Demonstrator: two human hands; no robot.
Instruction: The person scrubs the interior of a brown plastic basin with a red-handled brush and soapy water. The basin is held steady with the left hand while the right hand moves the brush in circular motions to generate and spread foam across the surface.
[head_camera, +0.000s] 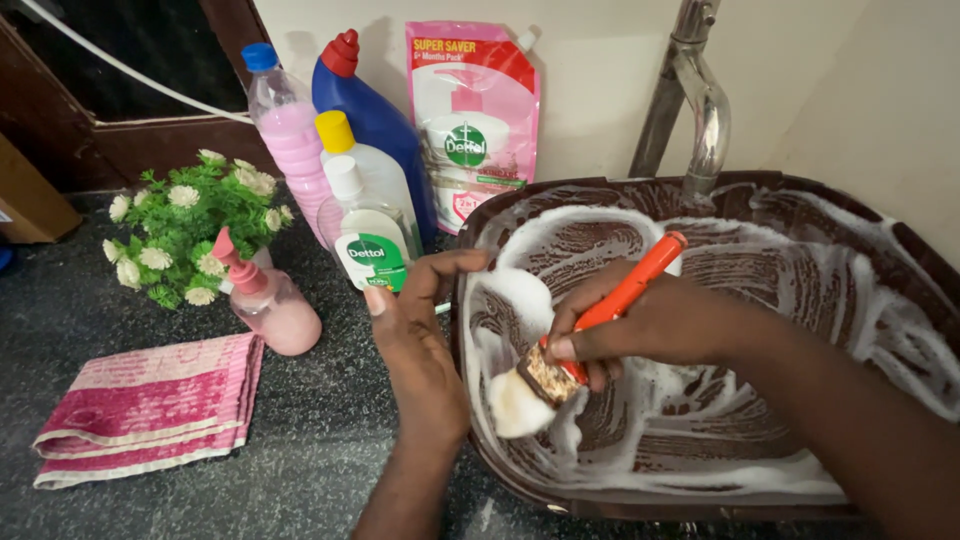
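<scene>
The right hand (640, 325) is closed around the orange handle of a brush (590, 335), fingers wrapped tight and thumb along the underside, and it holds the brush slanted so that the foam-loaded bristles press against the inner wall of a dark brown sink (800, 210) just below and to the left of the knuckles. The left hand (415, 325) rests on the sink's rim right beside the brush head, palm down, fingers curled over the edge and holding nothing else (its grip on the rim looks loose, though the fingertips are partly hidden). White foam (700, 400) coats the bowl all around the right hand. A steel tap (700, 100) rises behind the sink, beyond the right wrist. Just past the left hand's fingertips stand several bottles: a small clear one with a green label (368, 240), a yellow-capped one (352, 160), a dark blue one with a red cap (370, 100), a pink one with a blue cap (285, 130), and a pink refill pouch (475, 120) leaning on the wall. To the left of that hand sit a pink pump dispenser (270, 305), a small pot of white flowers (190, 225) and a folded pink striped cloth (150, 405) on the dark countertop (300, 460).
</scene>
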